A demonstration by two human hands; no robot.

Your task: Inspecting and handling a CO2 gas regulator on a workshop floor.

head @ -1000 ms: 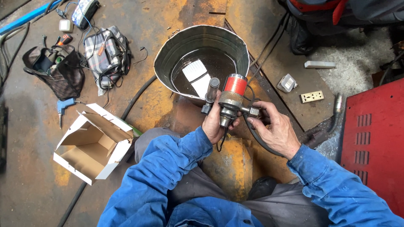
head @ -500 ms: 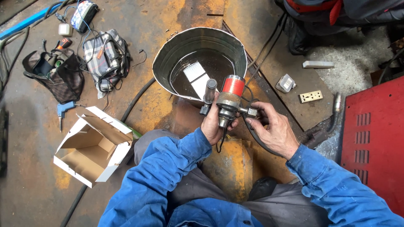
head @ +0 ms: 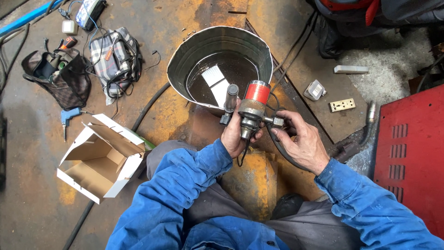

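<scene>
My left hand (head: 233, 134) grips a small metal gas regulator (head: 252, 109) with a red cap and a grey cylinder beside it. My right hand (head: 300, 141) holds the fitting on the regulator's right side, where a black hose (head: 277, 150) hangs from it. Both hands are just in front of a round metal tub (head: 185, 60) that holds dark water with two white pieces in it. Blue sleeves cover both my arms.
An open white cardboard box (head: 99, 155) lies at the left. Tool bags (head: 113, 53) and a blue tool (head: 67, 115) lie further left. A red metal cabinet (head: 411, 153) stands at the right, with a wall socket plate (head: 342, 105) and a small grey part (head: 314, 89) on the floor.
</scene>
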